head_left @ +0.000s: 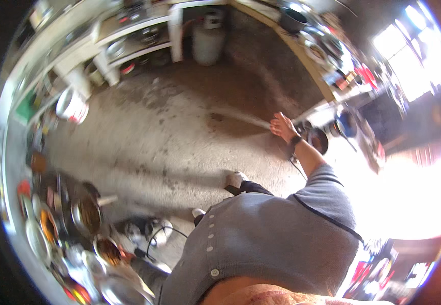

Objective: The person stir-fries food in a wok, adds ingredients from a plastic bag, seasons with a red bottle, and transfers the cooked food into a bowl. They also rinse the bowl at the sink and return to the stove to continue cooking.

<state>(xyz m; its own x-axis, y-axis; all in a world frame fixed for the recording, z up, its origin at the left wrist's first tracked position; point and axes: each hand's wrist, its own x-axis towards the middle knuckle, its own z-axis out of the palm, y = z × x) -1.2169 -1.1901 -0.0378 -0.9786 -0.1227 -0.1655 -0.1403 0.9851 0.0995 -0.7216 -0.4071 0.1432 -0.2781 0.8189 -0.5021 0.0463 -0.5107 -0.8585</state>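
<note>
At the lower left, my left hand [126, 254] is at the rim of a round bowl [107, 250] with brown contents; blur hides whether its fingers grip the rim. My right hand [282, 126] is held out over the concrete floor at the right, fingers spread and holding nothing, a dark band around the wrist. A larger round metal pan [87, 215], also with something brown in it, stands just beyond the bowl. Beside it lies a plate with an orange ring [48, 225].
Shelves [136, 30] with pots run along the upper left, a white bucket [71, 105] before them. A gas cylinder [207, 42] stands at the back. Dishes crowd a wood-edged counter [312, 68] at the upper right. A black cable [150, 242] loops near my left arm.
</note>
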